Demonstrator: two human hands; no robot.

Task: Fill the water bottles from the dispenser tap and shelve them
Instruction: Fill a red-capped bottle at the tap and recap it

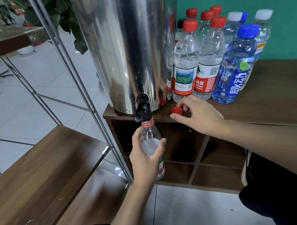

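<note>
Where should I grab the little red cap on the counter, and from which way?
Pinch the red cap by its ribbed round rim, coming from above and the right, as the right hand is placed. It lies flat on the wooden counter with its open side up. The tap and steel dispenser crowd its left.
</note>
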